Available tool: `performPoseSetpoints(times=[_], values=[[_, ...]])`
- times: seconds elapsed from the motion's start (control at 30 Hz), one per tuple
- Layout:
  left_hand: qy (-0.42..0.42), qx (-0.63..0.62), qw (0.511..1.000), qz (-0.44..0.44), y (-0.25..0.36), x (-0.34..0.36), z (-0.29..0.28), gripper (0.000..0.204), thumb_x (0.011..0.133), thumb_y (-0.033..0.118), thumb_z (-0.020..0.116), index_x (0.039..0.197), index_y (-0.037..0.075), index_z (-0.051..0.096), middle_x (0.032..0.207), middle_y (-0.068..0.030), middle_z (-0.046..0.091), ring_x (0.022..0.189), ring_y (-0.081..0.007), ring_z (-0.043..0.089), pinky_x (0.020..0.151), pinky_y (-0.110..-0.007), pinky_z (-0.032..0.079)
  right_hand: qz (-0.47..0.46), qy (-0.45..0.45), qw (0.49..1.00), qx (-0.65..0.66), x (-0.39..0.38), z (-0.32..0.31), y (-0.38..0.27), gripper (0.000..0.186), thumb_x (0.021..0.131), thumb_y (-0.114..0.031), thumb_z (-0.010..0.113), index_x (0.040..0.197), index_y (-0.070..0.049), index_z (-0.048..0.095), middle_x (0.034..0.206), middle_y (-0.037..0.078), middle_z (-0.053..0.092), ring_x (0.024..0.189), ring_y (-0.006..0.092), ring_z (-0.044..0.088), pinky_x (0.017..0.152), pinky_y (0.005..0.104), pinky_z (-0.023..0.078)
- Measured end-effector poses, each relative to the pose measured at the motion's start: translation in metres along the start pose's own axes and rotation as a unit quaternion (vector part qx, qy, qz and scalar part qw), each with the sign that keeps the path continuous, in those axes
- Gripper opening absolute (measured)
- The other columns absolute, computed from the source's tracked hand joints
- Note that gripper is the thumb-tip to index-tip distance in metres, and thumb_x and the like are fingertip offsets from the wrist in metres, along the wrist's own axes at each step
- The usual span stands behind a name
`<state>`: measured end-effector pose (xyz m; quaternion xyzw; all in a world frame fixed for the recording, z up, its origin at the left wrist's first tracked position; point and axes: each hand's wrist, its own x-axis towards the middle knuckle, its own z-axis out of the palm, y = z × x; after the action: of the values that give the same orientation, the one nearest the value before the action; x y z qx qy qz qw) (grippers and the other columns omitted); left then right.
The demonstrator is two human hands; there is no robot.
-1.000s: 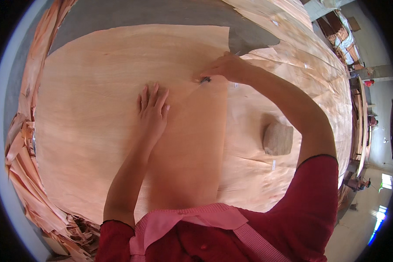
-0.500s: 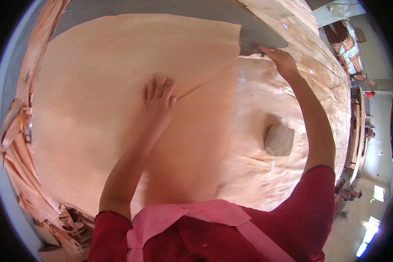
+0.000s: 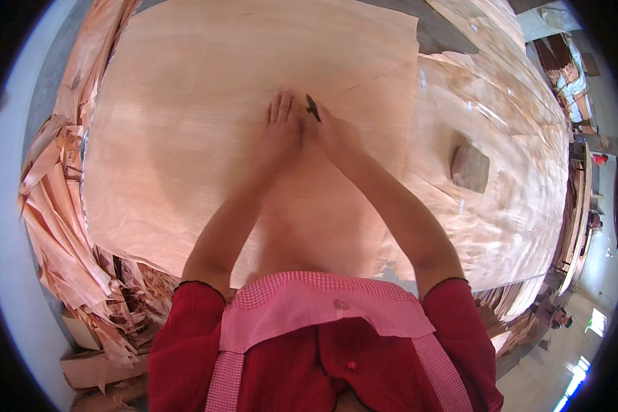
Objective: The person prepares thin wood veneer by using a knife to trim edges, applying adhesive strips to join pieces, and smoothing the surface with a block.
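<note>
The sheet [image 3: 206,75] lies broad and mostly flat beneath both hands, its right edge over paler layers [image 3: 515,199]. The left hand [image 3: 281,123] rests on it with its fingers out straight and holding nothing; the right hand [image 3: 329,130] is just beside it, fingers closed around a small dark tool [image 3: 313,108] whose tip points away from the body. Whether the tip touches the sheet cannot be told. Good work here, I judge, calls for firm, even pressure from the left palm so the thin sheet neither slides nor wrinkles, with those fingertips well clear of the tip, since the hands are close together. The tool would best move in light, steady strokes, held low, as a heavy push could tear the sheet. The block [image 3: 470,168] sits well off to the right, out of the way.
</note>
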<state>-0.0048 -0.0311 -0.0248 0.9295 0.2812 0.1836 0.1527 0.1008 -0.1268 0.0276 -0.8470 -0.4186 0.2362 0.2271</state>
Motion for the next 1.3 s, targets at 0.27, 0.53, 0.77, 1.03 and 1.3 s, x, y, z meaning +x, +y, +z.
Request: performPoseSetpoints(times=[0.27, 0.53, 0.77, 1.03, 1.3], values=[[-0.015, 0.005, 1.0, -0.015, 0.012, 0.0, 0.0, 0.053, 0.084, 0.02, 0.044, 0.132, 0.002, 0.029, 0.139, -0.011, 0.025, 0.131, -0.0286, 0.018, 0.106, -0.042, 0.014, 0.036, 0.127, 0.991, -0.004, 0.019, 0.038, 0.006, 0.045, 0.086, -0.019, 0.042, 0.129, -0.008, 0.033, 0.096, 0.021, 0.059, 0.088, 0.034, 0.056, 0.074, 0.0434, 0.044], [0.013, 0.004, 1.0, -0.013, 0.005, 0.0, 0.012, 0.052, 0.085, 0.021, 0.047, 0.133, 0.01, 0.03, 0.139, -0.0073, 0.028, 0.13, -0.0276, 0.021, 0.104, -0.044, 0.016, -0.008, 0.013, 0.988, -0.151, 0.023, 0.011, 0.0, 0.045, 0.086, -0.023, 0.043, 0.129, -0.012, 0.034, 0.097, 0.018, 0.06, 0.084, 0.0337, 0.058, 0.073, 0.0412, 0.045], [0.038, 0.054, 0.998, 0.004, 0.004, -0.001, 0.019, 0.051, 0.083, 0.026, 0.049, 0.131, 0.016, 0.035, 0.138, -0.0033, 0.031, 0.128, -0.0294, 0.024, 0.103, -0.047, 0.017, 0.044, -0.036, 0.994, -0.097, 0.01, 0.007, -0.002, 0.05, 0.086, -0.02, 0.04, 0.131, -0.002, 0.025, 0.096, 0.021, 0.059, 0.084, 0.0344, 0.058, 0.071, 0.0422, 0.045], [0.093, 0.061, 0.994, -0.007, 0.015, 0.001, 0.014, 0.043, 0.083, 0.025, 0.048, 0.124, 0.012, 0.044, 0.13, -0.0055, 0.04, 0.123, -0.0304, 0.031, 0.101, -0.047, 0.023, 0.122, -0.072, 0.956, -0.257, -0.14, -0.02, 0.067, 0.048, 0.083, -0.008, 0.038, 0.13, -0.021, 0.035, 0.088, 0.012, 0.06, 0.08, 0.0286, 0.059, 0.069, 0.0399, 0.047], [-0.09, -0.115, 0.989, -0.036, -0.002, -0.007, -0.012, 0.027, 0.076, 0.018, 0.056, 0.102, 0.011, 0.055, 0.113, -0.0051, 0.05, 0.106, -0.0229, 0.046, 0.087, -0.041, 0.036, -0.15, -0.001, 0.953, -0.263, -0.102, -0.034, 0.036, 0.047, 0.078, -0.003, 0.044, 0.116, -0.029, 0.051, 0.084, 0.005, 0.059, 0.08, 0.0218, 0.058, 0.071, 0.0369, 0.043]])
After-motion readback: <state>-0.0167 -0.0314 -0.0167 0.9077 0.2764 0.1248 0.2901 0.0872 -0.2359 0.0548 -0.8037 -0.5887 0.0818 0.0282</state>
